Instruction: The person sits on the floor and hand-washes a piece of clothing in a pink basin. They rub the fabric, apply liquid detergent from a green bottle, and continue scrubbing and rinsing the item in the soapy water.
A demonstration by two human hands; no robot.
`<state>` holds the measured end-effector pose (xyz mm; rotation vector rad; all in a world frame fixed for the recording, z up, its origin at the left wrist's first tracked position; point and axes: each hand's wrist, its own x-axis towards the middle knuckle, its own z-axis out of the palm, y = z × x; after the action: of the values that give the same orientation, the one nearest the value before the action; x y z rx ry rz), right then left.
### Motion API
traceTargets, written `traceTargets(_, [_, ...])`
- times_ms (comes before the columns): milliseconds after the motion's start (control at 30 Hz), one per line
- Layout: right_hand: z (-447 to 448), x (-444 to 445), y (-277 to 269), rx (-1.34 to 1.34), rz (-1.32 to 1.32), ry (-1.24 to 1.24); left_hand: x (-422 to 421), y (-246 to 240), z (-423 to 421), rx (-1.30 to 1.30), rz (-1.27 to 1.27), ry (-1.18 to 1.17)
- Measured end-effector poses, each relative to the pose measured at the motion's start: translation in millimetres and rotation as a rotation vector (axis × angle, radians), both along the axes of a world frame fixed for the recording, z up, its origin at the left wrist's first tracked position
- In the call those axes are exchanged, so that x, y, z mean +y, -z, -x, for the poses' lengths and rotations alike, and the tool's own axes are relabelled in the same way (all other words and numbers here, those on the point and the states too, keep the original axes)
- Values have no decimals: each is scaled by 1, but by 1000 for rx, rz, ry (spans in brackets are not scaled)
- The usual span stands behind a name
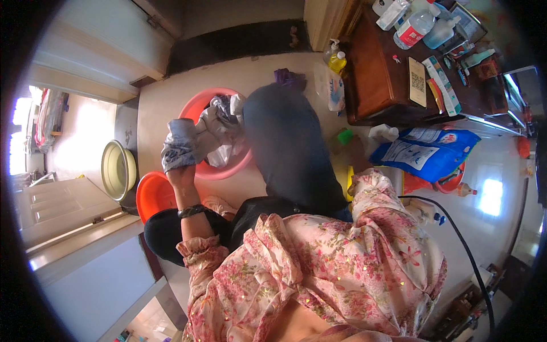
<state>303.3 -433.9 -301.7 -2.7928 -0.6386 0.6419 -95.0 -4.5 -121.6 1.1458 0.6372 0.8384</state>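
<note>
My left hand (180, 172) is mostly hidden under a grey-and-blue patterned part of a wet-looking garment (181, 143); only the wrist and the base of the hand show. From there the pale cloth runs down into a pink plastic basin (198, 97), where more laundry (222, 156) lies in a heap. On the other side of my knee, my right hand (352, 147) is blurred, with a small bright green object (345, 137) at its fingers. What the green object is cannot be made out. A white bottle (383, 132) lies just right of that hand.
An orange basin (154, 194) and a pale green basin (118, 171) stand at left. A blue detergent bag (425, 154) lies at right over a red bucket (455, 181). A brown wooden cabinet (372, 85) and soap bottles (337, 62) border the floor. A black cable (463, 241) curves at right.
</note>
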Motion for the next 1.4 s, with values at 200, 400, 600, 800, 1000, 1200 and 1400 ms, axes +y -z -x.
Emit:
traceTargets(200, [-7, 18, 22, -131, 114, 93, -12, -50, -10, -207, 313, -64])
traceTargets(400, [-6, 21, 26, -140, 91, 15, -16, -101, -9, -297, 379, 79])
traceTargets(600, [1, 48, 10, -267, -132, 11, 14, -104, 9, -192, -116, 70])
traceTargets(800, [-21, 153, -133, -195, -756, -20, 38, -87, 1, -218, -34, 154])
traceTargets(1000, [41, 306, -343, 578, -829, -481, 45, -91, -21, -66, -25, 269])
traceTargets(1200, [149, 403, -367, 995, -324, -571, 26, -105, -39, -60, -192, 401])
traceTargets(1400, [169, 419, -340, 1532, -802, -444, 22, -98, -26, 305, -440, 362])
